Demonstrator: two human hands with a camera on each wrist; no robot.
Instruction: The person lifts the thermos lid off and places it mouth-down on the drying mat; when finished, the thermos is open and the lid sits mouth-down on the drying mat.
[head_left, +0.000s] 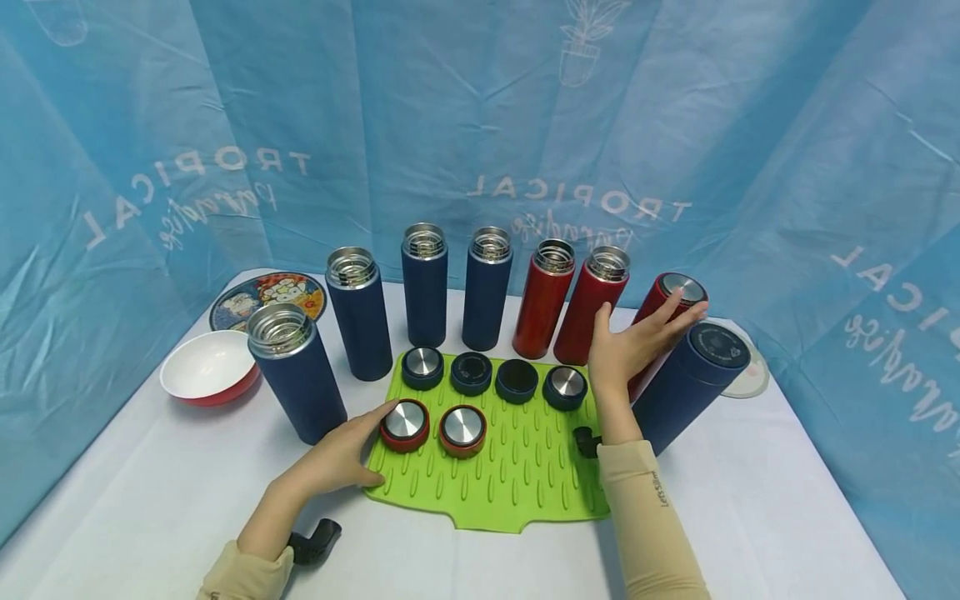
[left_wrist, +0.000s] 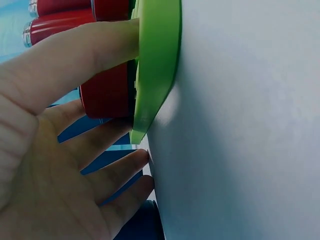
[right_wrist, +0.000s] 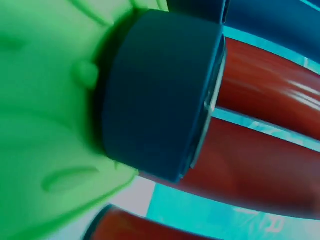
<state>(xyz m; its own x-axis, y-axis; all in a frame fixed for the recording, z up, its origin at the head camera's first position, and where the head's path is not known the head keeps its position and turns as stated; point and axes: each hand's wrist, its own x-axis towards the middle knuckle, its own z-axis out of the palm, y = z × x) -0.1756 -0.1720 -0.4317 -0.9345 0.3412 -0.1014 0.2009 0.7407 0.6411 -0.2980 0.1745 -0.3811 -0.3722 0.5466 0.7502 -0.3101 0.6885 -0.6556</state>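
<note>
My left hand (head_left: 337, 454) lies at the left edge of a green ridged mat (head_left: 517, 483), fingers spread. Its forefinger tip is beside a red lid (head_left: 405, 423) with a silver top, and the thumb tip touches the mat's edge. A second red lid (head_left: 462, 429) sits just right. My right hand (head_left: 633, 346) is raised with fingers spread, in front of a capped red bottle (head_left: 686, 292); whether it touches the bottle, I cannot tell. Close to it are a capped navy bottle (head_left: 693, 375) and a navy lid (right_wrist: 155, 95). The right wrist view shows no fingers.
Uncapped navy bottles (head_left: 423, 287) and two uncapped red bottles (head_left: 546, 300) stand behind the mat. Several navy lids (head_left: 471, 373) line its back edge. A red-and-white bowl (head_left: 206, 367) and a patterned round plate (head_left: 307, 292) sit at left. A pale disc (head_left: 753, 379) lies at right.
</note>
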